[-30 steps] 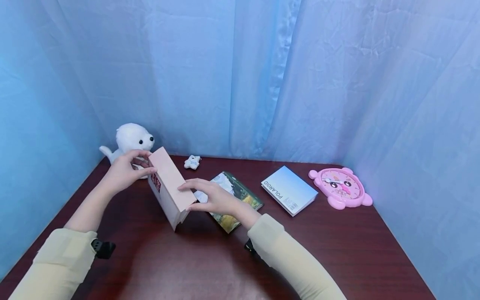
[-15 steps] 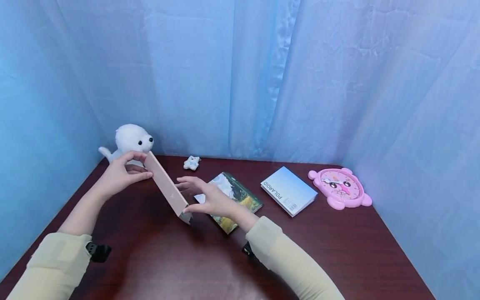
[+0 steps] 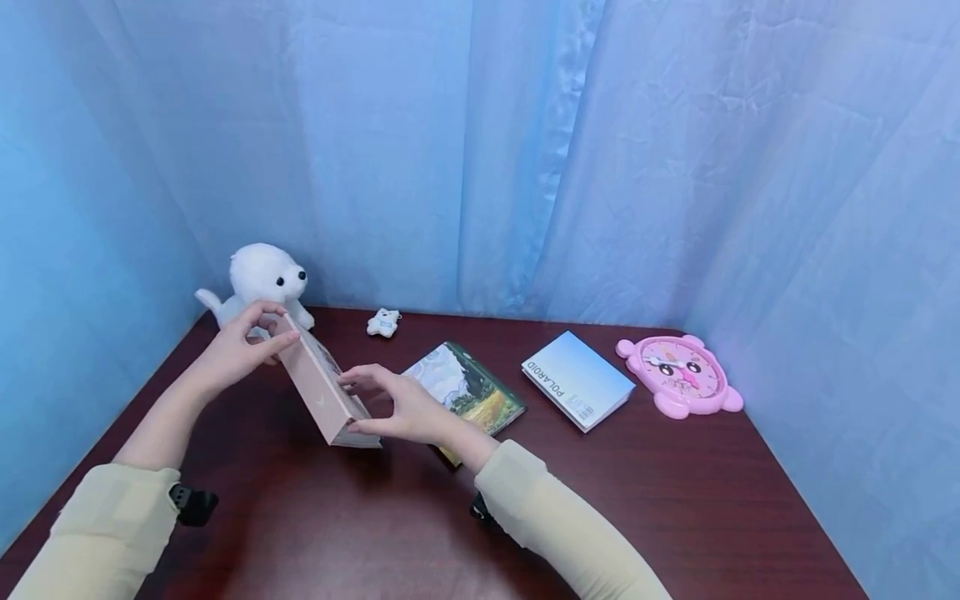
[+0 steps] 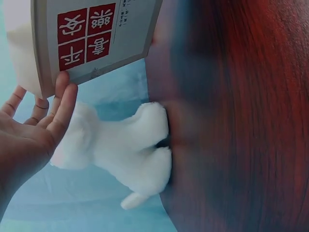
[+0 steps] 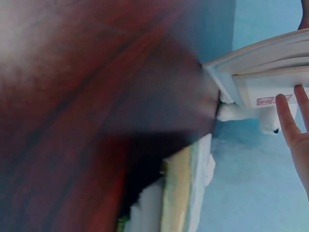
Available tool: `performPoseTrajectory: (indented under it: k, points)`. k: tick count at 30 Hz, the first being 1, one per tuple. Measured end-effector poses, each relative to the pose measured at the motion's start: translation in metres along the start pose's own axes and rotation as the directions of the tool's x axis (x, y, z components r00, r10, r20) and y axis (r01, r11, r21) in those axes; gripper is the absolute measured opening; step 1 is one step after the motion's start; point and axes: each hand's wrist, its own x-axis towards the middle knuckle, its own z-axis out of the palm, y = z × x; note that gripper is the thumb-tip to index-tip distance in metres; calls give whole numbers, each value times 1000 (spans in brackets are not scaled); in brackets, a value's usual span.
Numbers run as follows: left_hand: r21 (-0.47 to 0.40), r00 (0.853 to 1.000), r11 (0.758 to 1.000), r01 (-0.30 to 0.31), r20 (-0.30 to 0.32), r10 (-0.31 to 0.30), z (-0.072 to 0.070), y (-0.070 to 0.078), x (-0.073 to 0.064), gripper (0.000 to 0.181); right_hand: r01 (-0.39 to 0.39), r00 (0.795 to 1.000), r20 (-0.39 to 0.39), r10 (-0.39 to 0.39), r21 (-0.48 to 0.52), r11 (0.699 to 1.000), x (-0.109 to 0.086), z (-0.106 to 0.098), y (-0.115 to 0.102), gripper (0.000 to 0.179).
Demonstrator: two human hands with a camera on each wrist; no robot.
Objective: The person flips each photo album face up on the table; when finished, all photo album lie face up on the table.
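Note:
A thick book (image 3: 315, 382) with a pale pink spine stands tilted, spine up, at the left of the table in the head view. My left hand (image 3: 242, 350) holds its far end between thumb and fingers. At the near end my right hand (image 3: 401, 407) grips it, thumb at the corner and fingers against the right cover. The left wrist view shows a block of red characters (image 4: 87, 36) on the book's white cover (image 4: 130, 41). From the right wrist, the cover edges and pages (image 5: 270, 58) show, with two fingers (image 5: 288, 121) on the cover.
A white plush seal (image 3: 262, 275) sits behind the left hand, a small white plush charm (image 3: 383, 322) near the back edge. Right of the held book lie a landscape-covered book (image 3: 468, 387), a blue-white POLAROID album (image 3: 577, 379) and a pink clock (image 3: 684, 375). Blue curtains (image 3: 375, 150) surround the table.
The book has swung in the hands and shifted slightly left and lower; its right cover now shows. The right hand has moved a little left with it, uncovering more of the landscape book.

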Motion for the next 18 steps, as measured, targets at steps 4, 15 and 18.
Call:
performPoseTrajectory:
  k: [4, 15, 18]
  points:
    - [41, 1000, 999, 21, 17, -22, 1, -3, 0, 52, -22, 998, 51, 26, -68, 997, -1, 4, 4, 55]
    - [62, 986, 992, 110, 118, -117, 6, -16, -6, 53, 11, 986, 160, 45, -333, 943, -8, 4, 17, 51]
    - [38, 984, 993, 108, 140, -113, 7, -21, -8, 49, -15, 981, 172, 87, -385, 923, -11, 3, 24, 50]
